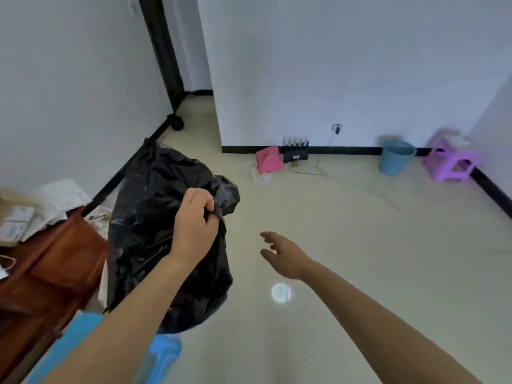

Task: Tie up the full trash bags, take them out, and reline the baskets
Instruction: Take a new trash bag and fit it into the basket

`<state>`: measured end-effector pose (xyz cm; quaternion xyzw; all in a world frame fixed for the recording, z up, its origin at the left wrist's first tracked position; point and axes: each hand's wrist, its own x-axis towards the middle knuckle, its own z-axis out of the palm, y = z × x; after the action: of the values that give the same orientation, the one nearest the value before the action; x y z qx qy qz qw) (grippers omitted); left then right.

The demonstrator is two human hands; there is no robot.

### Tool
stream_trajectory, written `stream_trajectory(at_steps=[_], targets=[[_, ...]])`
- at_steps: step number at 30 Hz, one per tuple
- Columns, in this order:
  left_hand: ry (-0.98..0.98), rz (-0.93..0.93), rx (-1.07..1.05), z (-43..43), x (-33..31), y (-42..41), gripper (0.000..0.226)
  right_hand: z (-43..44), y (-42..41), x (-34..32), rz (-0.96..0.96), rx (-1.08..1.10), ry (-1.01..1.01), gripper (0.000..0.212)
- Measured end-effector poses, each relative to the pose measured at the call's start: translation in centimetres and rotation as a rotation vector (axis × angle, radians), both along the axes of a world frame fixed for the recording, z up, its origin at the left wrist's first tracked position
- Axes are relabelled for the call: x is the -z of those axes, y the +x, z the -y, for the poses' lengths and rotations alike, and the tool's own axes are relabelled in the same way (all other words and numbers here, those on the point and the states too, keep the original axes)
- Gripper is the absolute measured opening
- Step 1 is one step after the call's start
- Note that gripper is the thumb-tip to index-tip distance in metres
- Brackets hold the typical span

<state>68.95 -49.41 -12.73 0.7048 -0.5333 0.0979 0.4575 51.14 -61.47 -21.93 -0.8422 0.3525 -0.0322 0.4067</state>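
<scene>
A full black trash bag (149,217) bulges at the left of the floor, over a blue basket (163,353) of which only a blurred lower part shows. My left hand (195,225) is shut on the gathered top of the bag, near its right upper side. My right hand (282,254) hovers to the right of the bag, apart from it, fingers spread and holding nothing. A second, blue basket (394,157) stands by the far wall at the right; no liner shows on it.
A brown wooden cabinet (47,273) with papers on top stands at the left, touching the bag. By the far wall lie a pink item (268,159), a black router (296,153) with cables, and a purple stool (450,164). A doorway (194,101) opens at the back.
</scene>
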Motion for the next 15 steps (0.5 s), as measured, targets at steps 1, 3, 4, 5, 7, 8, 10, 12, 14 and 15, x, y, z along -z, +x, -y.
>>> stream_trajectory(at_steps=[1,3,4,5,7,8,10,12,14,15], targets=[[-0.027,-0.032,0.028,2.7,-0.1,-1.9,0.040,1.7,-2.0,-0.3,0.011,0.061,0.017,0.051],[-0.054,-0.097,0.099,7.6,-0.2,-5.4,0.036,5.1,-5.2,-0.9,0.078,0.202,0.089,0.047],[-0.063,-0.111,0.148,9.8,-0.2,-6.8,0.034,6.8,-6.6,-1.0,0.105,0.276,0.151,0.043],[-0.072,-0.111,0.203,11.9,-0.2,-8.1,0.035,8.4,-7.6,-1.3,0.139,0.361,0.246,0.039],[-0.098,-0.095,0.299,15.8,0.2,-9.9,0.036,11.7,-10.0,-1.3,0.214,0.520,0.492,0.038],[-0.113,-0.089,0.326,17.7,0.4,-10.4,0.036,13.0,-10.9,-0.8,0.179,0.492,0.502,0.039],[-0.131,-0.095,0.357,21.5,1.1,-11.0,0.034,15.3,-12.6,0.2,0.036,0.332,0.401,0.062],[-0.117,-0.096,0.392,25.2,2.2,-11.1,0.034,17.8,-14.0,1.5,-0.015,0.304,0.356,0.065],[-0.070,-0.070,0.425,29.0,3.7,-10.6,0.036,20.7,-14.9,2.4,-0.129,0.304,0.271,0.053],[-0.032,-0.050,0.444,31.0,4.5,-10.1,0.037,22.5,-15.2,2.7,-0.163,0.327,0.232,0.045]])
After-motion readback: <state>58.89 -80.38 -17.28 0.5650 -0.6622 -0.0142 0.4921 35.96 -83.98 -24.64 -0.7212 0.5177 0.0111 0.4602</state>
